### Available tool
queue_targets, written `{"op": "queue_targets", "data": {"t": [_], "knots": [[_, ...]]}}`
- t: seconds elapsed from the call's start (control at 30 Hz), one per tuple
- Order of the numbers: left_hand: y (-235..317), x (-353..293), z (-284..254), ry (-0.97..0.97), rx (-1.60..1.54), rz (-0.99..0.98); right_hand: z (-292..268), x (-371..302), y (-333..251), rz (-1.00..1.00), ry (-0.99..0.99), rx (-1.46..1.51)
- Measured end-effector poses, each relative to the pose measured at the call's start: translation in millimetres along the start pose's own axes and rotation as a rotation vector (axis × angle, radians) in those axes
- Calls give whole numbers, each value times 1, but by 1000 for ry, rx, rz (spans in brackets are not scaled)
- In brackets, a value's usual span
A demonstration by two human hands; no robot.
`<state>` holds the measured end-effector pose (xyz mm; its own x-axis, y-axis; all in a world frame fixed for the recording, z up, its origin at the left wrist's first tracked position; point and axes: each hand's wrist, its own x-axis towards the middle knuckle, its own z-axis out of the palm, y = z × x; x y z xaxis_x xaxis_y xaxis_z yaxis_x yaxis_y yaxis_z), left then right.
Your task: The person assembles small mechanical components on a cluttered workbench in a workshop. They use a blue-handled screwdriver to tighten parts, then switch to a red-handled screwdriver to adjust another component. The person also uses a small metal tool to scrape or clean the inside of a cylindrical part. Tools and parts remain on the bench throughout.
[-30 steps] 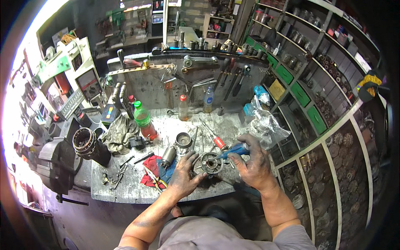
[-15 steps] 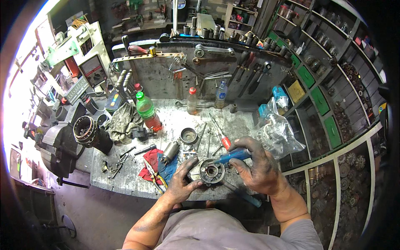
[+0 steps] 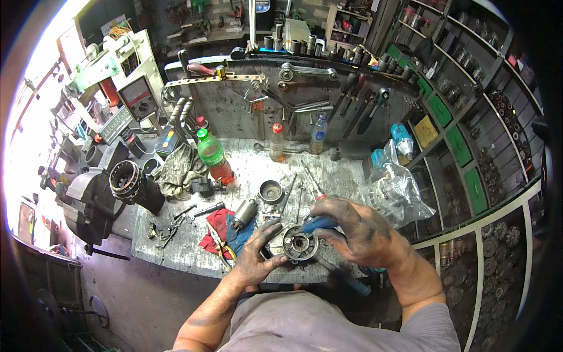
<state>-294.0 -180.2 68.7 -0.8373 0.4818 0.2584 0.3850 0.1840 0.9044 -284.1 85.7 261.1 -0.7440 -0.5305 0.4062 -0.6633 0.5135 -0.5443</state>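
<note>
At the bench's front edge, a round metal housing [image 3: 301,251] lies with its open face up, showing a ring-shaped centre. My left hand [image 3: 258,252] grips its left side between thumb and fingers. My right hand [image 3: 355,226] is closed on a blue-handled tool [image 3: 319,224], whose lower end reaches the housing's upper rim. The fingers hide much of the tool, so its exact kind is unclear. A dark-shafted tool with a blue end [image 3: 346,278] slants out from beside the housing over the bench edge.
A metal cylinder [image 3: 244,212] lies on a red and blue cloth [image 3: 220,234] left of my hands. Beyond stand a metal cup [image 3: 271,191], a green-capped bottle [image 3: 212,154] and two smaller bottles. A bagged metal part [image 3: 390,196] sits right, near the shelves.
My right hand has moved left and down toward the housing, with the blue-handled tool more covered by the fingers. My left hand keeps its grip. The whole view has shifted slightly.
</note>
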Motion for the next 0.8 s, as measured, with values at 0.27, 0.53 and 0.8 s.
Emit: {"op": "queue_targets", "data": {"t": [0.27, 0.53, 0.8], "knots": [[30, 46, -16, -129, 207, 212, 14, 21, -10, -37, -28, -14], [28, 52, -5, 17, 288, 225, 5, -41, 18, 282, 326, -41], [29, 48, -6, 19, 292, 255, 150, -184, 114, 836, -306, -192]]}}
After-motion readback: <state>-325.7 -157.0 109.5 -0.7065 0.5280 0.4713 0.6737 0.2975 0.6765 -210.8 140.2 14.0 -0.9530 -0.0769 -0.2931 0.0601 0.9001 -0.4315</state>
